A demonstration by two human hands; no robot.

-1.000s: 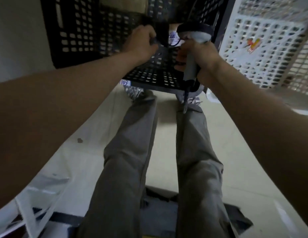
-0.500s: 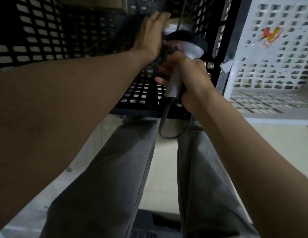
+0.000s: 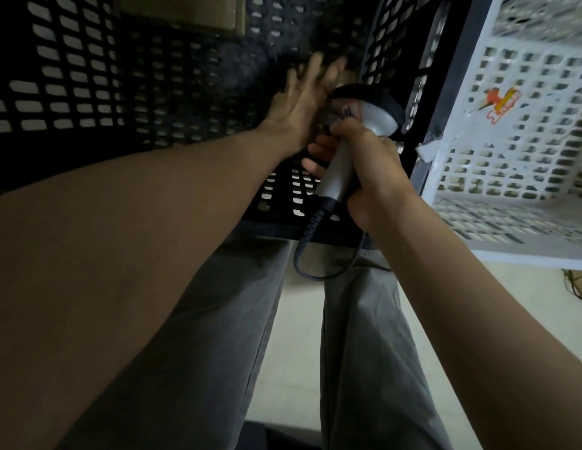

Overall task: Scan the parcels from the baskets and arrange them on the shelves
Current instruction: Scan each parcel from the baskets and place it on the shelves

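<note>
Two baskets here, side by side: a black basket (image 3: pixel 127 102) on the left and a white basket (image 3: pixel 510 131) on the right, both with slotted walls. One brownish parcel (image 3: pixel 185 9) sits at the far wall of the black basket, only partly in view, and that's the only one I can count. The left hand (image 3: pixel 302 102) reaches down into the black basket with its fingers (image 3: pixel 315 64) spread out straight; it's blurry, holding nothing I can see. Just to its right, the right hand (image 3: pixel 370 170) has its fingers wrapped tight round the handle of one grey scanner (image 3: pixel 357 131), head pointing into the black basket. Its coiled cable (image 3: pixel 310 254) loops below, over grey trouser legs (image 3: pixel 224 336).
</note>
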